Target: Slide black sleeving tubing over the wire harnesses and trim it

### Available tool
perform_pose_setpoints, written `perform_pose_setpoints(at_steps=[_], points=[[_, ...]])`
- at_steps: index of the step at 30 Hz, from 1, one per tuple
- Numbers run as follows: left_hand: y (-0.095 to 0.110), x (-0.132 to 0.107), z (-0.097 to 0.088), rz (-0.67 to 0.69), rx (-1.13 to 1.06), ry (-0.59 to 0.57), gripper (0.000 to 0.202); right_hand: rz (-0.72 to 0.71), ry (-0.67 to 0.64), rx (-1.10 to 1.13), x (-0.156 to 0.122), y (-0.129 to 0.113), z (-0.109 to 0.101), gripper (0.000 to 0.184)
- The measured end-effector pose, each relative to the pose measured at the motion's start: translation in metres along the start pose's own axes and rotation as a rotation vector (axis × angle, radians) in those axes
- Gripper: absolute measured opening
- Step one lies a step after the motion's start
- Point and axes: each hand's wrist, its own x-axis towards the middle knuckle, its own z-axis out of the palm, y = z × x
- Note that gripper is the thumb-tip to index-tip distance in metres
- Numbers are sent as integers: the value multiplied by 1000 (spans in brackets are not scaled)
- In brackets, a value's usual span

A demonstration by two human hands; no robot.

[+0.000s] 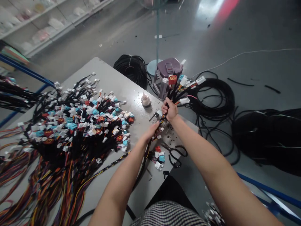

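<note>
grey counter [108,75] first, biggest. white shelf [53,38] past it, far left, bays holding bagged bits too blurred for me to name. huge heap of wires [77,131] on the counter's left, white, blue and red plugs bunched at its far part. black tubing [261,138] in fat coils on the floor, right side; purple stool [169,67] just past the far edge.

cable bundle [173,93] is up over the counter's right part. long axis runs from near the person's body away and a bit right. plug end fans out beyond the right grip [170,109], which is clenched round the bundle and the nearer one to those plugs. left grip [152,131] closed on it too, just body-side, fingers partly hidden.

small stuff: scissors [175,152] by the near right edge; squat bottle [145,101] beyond the left grip, contents can't tell; bent metal rod [149,174] closer to the person.
</note>
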Motion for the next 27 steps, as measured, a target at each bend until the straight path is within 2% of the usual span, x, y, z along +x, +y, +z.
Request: perform_pose_setpoints(at_steps=[3,6,8,9,11,13,15,18,20,24,27], points=[[5,14,7,38,40,77,62,-24,-132,-223,3,-3,-23,46],[-5,13,8,104,99,181,61,-88,-252,-670,4,-9,-48,39],[-10,9,6,151,140,224,61,-148,-259,-919,-3,-10,-61,37],[-11,8,5,174,164,228,61,-180,-226,-1001,-10,-9,-66,37],[-9,8,4,205,210,221,60,-274,-78,-1117,-35,-3,-76,42],[-6,11,4,195,227,206,60,-394,74,-1245,-73,10,-87,44],[-6,12,5,176,220,206,61,-461,111,-1404,-118,27,-102,37],[-12,6,3,187,251,232,64,-355,-75,-1629,-179,54,-124,27],[-15,1,2,209,314,271,66,-280,-153,-1736,-203,68,-136,26],[-6,5,9,196,376,365,67,-211,-136,-1800,-218,81,-142,32],[4,13,17,129,408,440,69,-82,-83,-1837,-220,82,-137,34]])
